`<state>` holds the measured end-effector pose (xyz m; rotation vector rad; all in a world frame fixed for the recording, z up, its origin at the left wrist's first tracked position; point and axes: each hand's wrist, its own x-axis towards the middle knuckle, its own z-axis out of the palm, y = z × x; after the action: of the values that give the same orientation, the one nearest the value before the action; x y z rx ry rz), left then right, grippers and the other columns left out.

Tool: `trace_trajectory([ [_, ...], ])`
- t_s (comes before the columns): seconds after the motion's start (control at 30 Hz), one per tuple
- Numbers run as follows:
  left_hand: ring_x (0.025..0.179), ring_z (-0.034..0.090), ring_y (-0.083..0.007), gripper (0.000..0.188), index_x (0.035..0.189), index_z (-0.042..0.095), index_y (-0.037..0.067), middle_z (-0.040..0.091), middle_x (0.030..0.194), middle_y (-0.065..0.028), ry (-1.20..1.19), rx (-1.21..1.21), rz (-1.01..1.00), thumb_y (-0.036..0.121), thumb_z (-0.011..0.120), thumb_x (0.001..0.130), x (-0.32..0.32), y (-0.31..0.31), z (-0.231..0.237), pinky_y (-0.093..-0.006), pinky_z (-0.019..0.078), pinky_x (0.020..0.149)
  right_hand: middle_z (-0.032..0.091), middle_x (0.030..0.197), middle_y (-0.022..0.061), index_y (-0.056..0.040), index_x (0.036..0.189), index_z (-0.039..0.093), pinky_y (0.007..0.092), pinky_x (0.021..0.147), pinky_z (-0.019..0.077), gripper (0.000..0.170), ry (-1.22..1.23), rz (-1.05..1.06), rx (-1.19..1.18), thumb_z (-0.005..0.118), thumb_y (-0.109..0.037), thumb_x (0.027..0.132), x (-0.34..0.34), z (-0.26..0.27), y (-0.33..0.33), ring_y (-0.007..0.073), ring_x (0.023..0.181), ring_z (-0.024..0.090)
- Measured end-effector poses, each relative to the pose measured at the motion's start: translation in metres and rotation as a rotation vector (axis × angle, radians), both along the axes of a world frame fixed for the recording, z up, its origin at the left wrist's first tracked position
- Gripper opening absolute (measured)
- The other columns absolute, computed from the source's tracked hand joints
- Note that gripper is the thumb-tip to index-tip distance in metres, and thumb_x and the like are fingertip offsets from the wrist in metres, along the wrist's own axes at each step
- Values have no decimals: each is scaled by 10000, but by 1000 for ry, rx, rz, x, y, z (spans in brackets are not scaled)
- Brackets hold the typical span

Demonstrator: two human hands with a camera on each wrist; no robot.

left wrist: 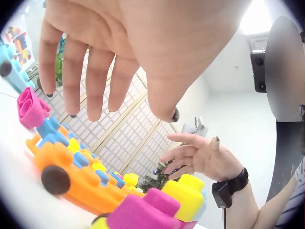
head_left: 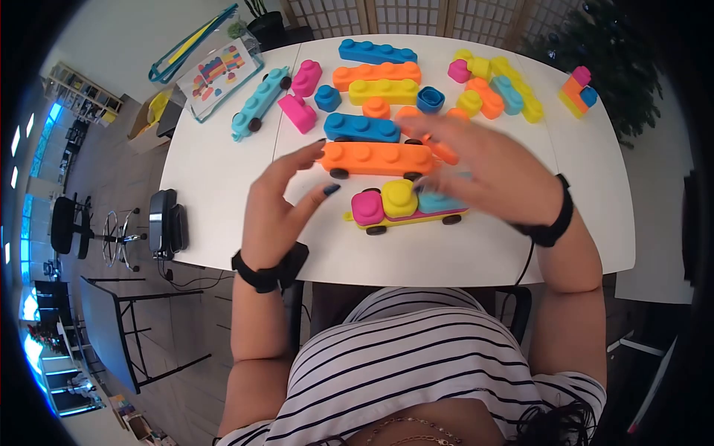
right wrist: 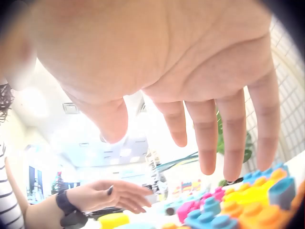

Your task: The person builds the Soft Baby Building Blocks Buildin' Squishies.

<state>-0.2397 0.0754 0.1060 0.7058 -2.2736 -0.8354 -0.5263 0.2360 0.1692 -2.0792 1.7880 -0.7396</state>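
Both hands hover over the white table with fingers spread and nothing in them. In the head view the left hand (head_left: 277,204) is at the left end of an orange wheeled base (head_left: 375,158). The right hand (head_left: 494,171), somewhat blurred, is over the right ends of that base and of a yellow wheeled base (head_left: 409,221). On the yellow base sit a pink block (head_left: 367,208), a yellow block (head_left: 399,198) and a light blue block (head_left: 440,202), partly hidden by the right hand. The left wrist view shows the pink block (left wrist: 143,210) below the left palm.
Behind lie a blue bar (head_left: 362,128), a yellow bar (head_left: 383,92) and an orange bar (head_left: 377,75). A light blue wheeled base (head_left: 260,102) and pink blocks (head_left: 298,113) are at the left. A small stack (head_left: 578,94) stands far right; a clear bag (head_left: 219,78) is back left.
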Motion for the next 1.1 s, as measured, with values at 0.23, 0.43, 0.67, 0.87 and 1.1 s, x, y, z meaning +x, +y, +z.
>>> trace_trajectory([
  [0.23,1164,773,-333,436,1347,776,46,815,1276,-155,-91,-267,14,177,891,948,-42,-50,19,-409,600,1005,734,1231,131,-132,1501,663,378,979,567,457,101,-247,193,749,-249,1068,-111,-7,-38,262,1104,697],
  [0.43,1176,769,-303,417,1322,782,63,813,1290,-123,-171,-220,-47,134,902,929,-89,-63,12,-390,589,1024,734,1251,166,-108,1310,738,435,1013,563,434,186,-132,131,862,-281,932,-113,-33,-53,367,1186,702],
  [0.67,1134,765,-308,317,1271,806,55,817,1230,-121,-134,-155,-168,47,810,954,-108,-80,-33,-373,579,997,714,1327,146,-107,1294,732,428,1077,548,386,137,-284,44,838,-160,926,-163,-35,-46,345,1237,676],
  [0.87,1173,747,-307,290,1210,806,42,818,1230,-136,29,81,-120,-18,774,928,-102,-81,-45,-389,565,1044,759,1261,112,-101,1277,756,407,968,599,379,118,-623,75,876,-116,918,-228,-21,-19,293,1091,716],
  [1.1,1198,735,-341,324,1225,792,41,812,1239,-140,-17,-8,-161,-30,781,909,-104,-85,-47,-413,566,1046,746,1208,185,-90,1232,767,469,960,594,318,333,-628,206,833,-210,945,-214,-56,-39,363,1108,727],
])
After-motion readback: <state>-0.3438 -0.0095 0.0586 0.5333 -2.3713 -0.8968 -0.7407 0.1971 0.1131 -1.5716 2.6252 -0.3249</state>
